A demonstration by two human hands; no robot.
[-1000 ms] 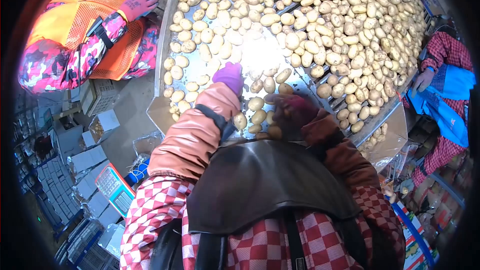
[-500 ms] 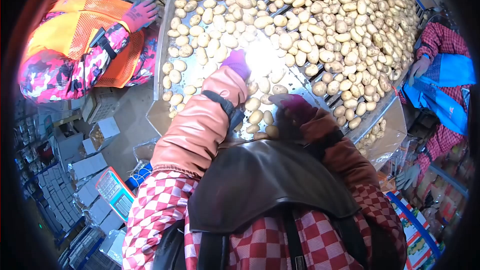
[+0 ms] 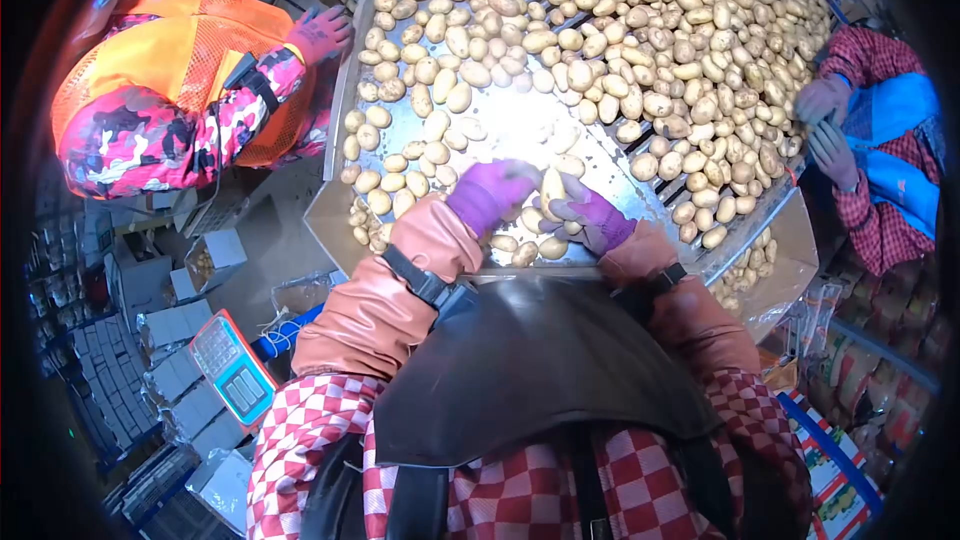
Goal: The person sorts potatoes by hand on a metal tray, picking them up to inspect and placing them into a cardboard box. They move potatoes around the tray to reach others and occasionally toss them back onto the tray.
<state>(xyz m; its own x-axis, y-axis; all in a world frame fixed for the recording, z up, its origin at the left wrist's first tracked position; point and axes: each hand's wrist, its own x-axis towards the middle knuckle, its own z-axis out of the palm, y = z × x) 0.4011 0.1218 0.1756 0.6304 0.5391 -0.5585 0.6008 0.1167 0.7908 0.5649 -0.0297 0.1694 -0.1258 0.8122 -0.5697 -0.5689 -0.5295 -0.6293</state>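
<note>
My left hand [image 3: 493,194], in a purple glove, is curled over the front part of the metal tray [image 3: 515,120], close beside several potatoes. My right hand [image 3: 588,216], in a purple and grey glove, has its fingers around a potato [image 3: 552,186] between the two hands. Whatever lies under the left fingers is hidden by glare and the glove. Loose potatoes [image 3: 524,254] rest on the tray just in front of my apron.
Many potatoes [image 3: 700,50] cover the slatted rack at the back right. A co-worker in an orange vest [image 3: 170,60] is at the left, another in a blue apron [image 3: 895,160] at the right. A scale [image 3: 232,368] stands at the lower left.
My left hand has drawn back toward my body and nearer my right hand. My right hand now has a potato at its fingers. The right co-worker's hands have come together.
</note>
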